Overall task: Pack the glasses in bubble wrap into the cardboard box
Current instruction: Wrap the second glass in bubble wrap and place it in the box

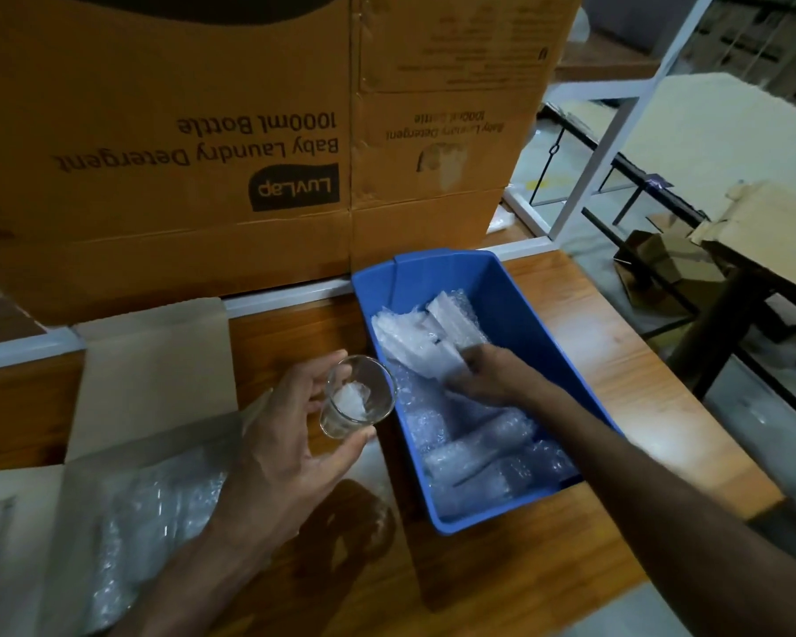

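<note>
Our left hand (290,434) holds a clear glass (358,396) between thumb and fingers, just left of the blue bin (525,305) on the worktop (639,374). Our right hand (483,377) reaches into the bin and pinches a bubble wrap sheet (426,340). An open cardboard box (152,360) lined with bubble wrap sits at the left.

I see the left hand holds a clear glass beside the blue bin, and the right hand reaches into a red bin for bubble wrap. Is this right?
Not quite. In the head view the right hand reaches into the same blue bin, not a red one, and grips bubble wrap. The left hand does hold the clear glass beside it.
</note>
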Available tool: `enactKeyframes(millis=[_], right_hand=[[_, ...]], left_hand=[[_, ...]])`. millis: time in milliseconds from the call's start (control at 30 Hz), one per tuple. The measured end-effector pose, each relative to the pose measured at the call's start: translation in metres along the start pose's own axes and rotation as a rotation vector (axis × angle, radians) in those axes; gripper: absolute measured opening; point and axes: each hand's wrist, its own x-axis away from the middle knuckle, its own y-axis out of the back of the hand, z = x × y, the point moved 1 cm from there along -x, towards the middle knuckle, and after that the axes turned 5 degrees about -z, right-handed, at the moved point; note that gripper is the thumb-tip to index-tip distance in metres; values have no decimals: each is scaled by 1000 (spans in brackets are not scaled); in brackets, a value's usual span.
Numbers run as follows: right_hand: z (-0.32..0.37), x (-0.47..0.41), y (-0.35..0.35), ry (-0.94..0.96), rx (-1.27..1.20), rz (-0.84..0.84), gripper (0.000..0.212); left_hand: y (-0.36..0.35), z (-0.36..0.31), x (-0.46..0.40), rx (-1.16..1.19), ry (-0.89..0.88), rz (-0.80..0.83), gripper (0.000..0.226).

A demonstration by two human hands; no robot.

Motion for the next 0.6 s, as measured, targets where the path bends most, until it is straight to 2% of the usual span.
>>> enactKeyframes(millis=[200,300,400,500,600], right_hand=[[10,31,20,132,-723,-82,13],[25,48,26,113,-852,-111,21],[37,66,33,-63,-1113,-19,22],[53,88,45,49,-1291,195,39],[78,107,56,120,-1244,175,40]], left_hand=[[2,-3,-4,-5,-15,-16,81],[4,-2,-5,-4,-23,-22,80],[7,-1,-4,-9,-34,-30,79],[13,0,-1,3,-23,-42,78],[21,0,4,-22,20,-65,81]])
